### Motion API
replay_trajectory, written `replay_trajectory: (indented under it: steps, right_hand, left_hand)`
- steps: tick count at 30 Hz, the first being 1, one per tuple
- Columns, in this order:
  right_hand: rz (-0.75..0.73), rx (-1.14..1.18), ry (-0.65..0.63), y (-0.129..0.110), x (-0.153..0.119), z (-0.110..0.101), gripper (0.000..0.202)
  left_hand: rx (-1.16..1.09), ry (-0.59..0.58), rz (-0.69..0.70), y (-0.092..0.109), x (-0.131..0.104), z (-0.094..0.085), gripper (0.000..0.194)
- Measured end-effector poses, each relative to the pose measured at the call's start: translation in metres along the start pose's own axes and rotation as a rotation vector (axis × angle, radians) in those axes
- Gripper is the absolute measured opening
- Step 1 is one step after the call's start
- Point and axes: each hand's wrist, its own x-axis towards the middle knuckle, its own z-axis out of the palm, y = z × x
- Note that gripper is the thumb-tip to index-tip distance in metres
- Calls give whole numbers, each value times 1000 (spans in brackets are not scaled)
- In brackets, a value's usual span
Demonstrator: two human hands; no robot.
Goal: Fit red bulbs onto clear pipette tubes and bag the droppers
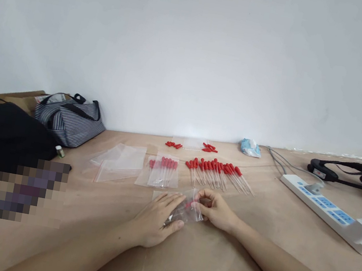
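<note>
A clear zip-lock plastic bag [193,215] lies on the table between my hands, with something red showing inside near its right end. My left hand [161,218] rests flat on the bag's left part, fingers stretched out. At the right end, my right hand [213,209] is closed, its thumb and index finger pinching the bag's edge by the red part. Just beyond, filled bags [162,180] hold several red-bulbed droppers. Loose droppers [213,171] with red bulbs and thin clear stems lie in a row to their right. Flat plastic bags [120,164] are stacked farther left.
Small red bulbs [174,145] and pale stems lie by the wall. A blue tissue pack [250,148], a white power strip [332,211] and a black headset [352,175] stand right. On the left are a striped bag [74,121], a black bag [5,137] and a small bottle [59,151].
</note>
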Motion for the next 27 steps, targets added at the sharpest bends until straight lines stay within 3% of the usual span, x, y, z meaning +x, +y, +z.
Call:
replay_trajectory:
  steps: [4, 9, 13, 21, 27]
  right_hand:
    - [22, 48, -20, 0, 1, 4, 39]
    - [5, 49, 67, 5, 6, -12, 36]
    - [18, 32, 74, 5, 6, -25, 35]
    - [-21, -115, 133, 2, 3, -21, 26]
    - [-47, -157, -53, -2, 1, -14, 24]
  left_hand:
    - [-45, -1, 2, 0, 0, -1, 53]
    - [-194, 22, -65, -8, -4, -15, 45]
    - [-122, 0, 45, -19, -8, -24, 43]
    - [-106, 26, 12, -19, -6, -19, 41]
    - [-99, 11, -2, -19, -6, -18, 41]
